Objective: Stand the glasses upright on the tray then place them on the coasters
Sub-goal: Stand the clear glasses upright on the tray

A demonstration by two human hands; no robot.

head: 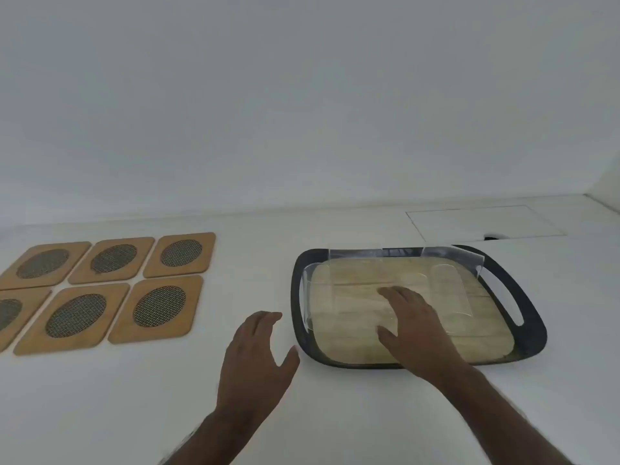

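A dark tray [298,297] with a pale wooden floor sits right of centre on the white table. Clear glasses lie on their sides in it and are hard to make out: one along the left rim [318,290], one at the right [453,290]. My right hand [419,327] reaches over the middle of the tray with fingers and thumb spread, above a faint glass outline. My left hand [255,360] hovers open just left of the tray. Several wooden coasters [157,307] with dark mesh ovals lie in two rows at the far left, all bare.
A flush rectangular hatch [483,223] with a small dark hole is set into the tabletop behind the tray. A plain white wall rises behind the table. Bare white tabletop [251,273] separates the coasters from the tray.
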